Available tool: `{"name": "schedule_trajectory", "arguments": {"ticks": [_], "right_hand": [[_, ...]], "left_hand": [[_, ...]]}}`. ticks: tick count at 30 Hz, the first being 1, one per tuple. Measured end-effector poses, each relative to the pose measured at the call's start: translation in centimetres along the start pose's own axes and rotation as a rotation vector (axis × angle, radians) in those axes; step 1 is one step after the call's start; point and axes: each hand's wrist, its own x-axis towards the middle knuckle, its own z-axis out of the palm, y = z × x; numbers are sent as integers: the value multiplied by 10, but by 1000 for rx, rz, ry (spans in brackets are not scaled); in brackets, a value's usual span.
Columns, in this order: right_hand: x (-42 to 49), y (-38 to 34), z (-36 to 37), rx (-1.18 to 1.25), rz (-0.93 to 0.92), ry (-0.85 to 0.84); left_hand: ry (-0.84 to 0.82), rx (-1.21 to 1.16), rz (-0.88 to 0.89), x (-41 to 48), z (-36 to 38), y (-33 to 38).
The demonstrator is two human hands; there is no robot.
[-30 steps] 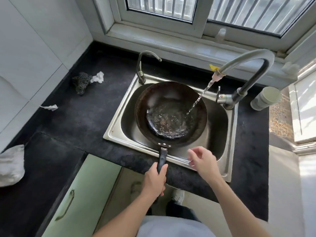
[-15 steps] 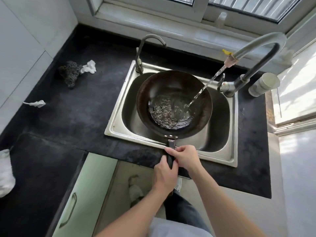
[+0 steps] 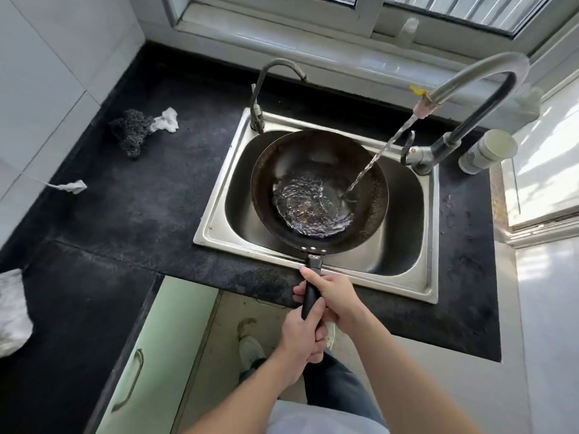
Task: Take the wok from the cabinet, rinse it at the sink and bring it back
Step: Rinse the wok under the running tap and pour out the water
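Observation:
A dark round wok sits over the steel sink, its black handle reaching toward me across the sink's front rim. Water pools and ripples in its bottom. A stream falls from the tall curved tap onto the wok's right inner side. My left hand grips the lower end of the handle. My right hand is wrapped around the handle just above it, close to the wok's rim. Both hands touch each other.
A black countertop surrounds the sink. A steel scourer and paper scraps lie to the left. A second thin tap stands at the sink's back left. A white jar lies at the right. A green cabinet door is below.
My right hand came from hovering open over the sink's front rim onto the wok handle, joining my left hand. More water has gathered in the wok.

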Motion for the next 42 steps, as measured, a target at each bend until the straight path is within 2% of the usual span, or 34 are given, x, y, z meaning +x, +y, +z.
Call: {"name": "schedule_trajectory", "arguments": {"ticks": [3,5,14,30,42], "right_hand": [[1,0,8,163,101,-172],[2,-1,11,273,132,-220],[-9,7,20,356,-52,-283],[-25,-27,13,235,-94,-206],[-26,-29,8,179,-132,-185]], "left_hand": [[-8,7,20,-1,-3,2],[-6,17,24,-2,-5,2],[52,103,35,-23,-5,3],[165,181,150,-30,26,16],[132,152,203,-31,32,14]]}}
